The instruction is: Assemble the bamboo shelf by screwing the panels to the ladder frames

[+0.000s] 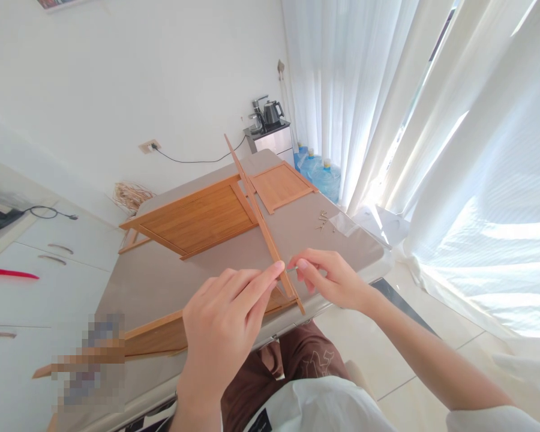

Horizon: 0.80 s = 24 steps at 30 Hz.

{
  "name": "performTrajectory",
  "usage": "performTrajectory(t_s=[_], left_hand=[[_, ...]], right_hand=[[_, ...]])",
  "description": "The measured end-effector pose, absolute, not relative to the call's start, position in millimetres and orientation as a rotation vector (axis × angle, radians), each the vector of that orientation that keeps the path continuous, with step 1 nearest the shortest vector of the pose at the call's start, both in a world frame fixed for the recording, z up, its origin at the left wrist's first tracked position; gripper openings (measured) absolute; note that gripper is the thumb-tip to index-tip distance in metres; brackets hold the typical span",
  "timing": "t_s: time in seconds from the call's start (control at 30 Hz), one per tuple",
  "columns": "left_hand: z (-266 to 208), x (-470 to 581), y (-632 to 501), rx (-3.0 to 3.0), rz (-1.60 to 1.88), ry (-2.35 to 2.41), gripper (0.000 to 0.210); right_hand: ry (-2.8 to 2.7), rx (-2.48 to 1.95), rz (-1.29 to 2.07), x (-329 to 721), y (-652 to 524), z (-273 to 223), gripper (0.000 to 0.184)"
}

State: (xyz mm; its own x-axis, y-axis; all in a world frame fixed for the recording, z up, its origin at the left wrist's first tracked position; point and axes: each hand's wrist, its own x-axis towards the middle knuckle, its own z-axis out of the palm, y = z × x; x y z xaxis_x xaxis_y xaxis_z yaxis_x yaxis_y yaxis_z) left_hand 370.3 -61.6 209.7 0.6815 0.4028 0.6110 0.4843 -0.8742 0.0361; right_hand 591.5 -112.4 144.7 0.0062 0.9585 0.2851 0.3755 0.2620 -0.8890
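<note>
A long narrow wooden strip (263, 225) runs away from me across the tops of wooden panels. My left hand (229, 312) is closed on its near end, thumb and index finger pinching the wood. Just to the right, my right hand (330, 277) pinches a thin metal piece (292, 269) whose tip points at the strip's side; whether it is a hex key or a screw I cannot tell. One wooden panel (202, 219) stands on edge, joined or touching the strip mid-length. Another panel (157, 339) stands along the near table edge, partly hidden behind my left hand.
A flat wooden panel (284, 186) lies on the grey-covered table (148, 282). Loose screws (323, 220) and a clear plastic bag (343, 224) lie at the right. Beyond are a kettle (272, 112) on a small cabinet, blue water bottles (321, 174) and white curtains (355, 72).
</note>
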Motion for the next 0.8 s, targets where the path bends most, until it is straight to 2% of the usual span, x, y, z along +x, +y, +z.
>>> performTrajectory(t_s=[0.27,0.47,0.57,0.67,0.8], left_hand=[[207,368,-61,-2.762,-0.965,-0.734,0.038],[209,369,-61,-2.756,-0.967,-0.713,0.034],[209,370,-62,-2.753,-0.967,-0.707,0.034],[209,370,-61,-2.761,-0.976,-0.695,0.033],[209,371,-61,-2.771,-0.972,-0.701,0.033]], right_hand=[[-1.650,-1.136,0.612,581,-154,147,0.010],[-1.645,-0.961,0.218,581,-135,173,0.024],[-1.528,-1.027,0.131,581,-111,192,0.032],[-1.455,-1.132,0.233,585,-86,205,0.031],[-1.520,-1.173,0.638,594,-66,199,0.023]])
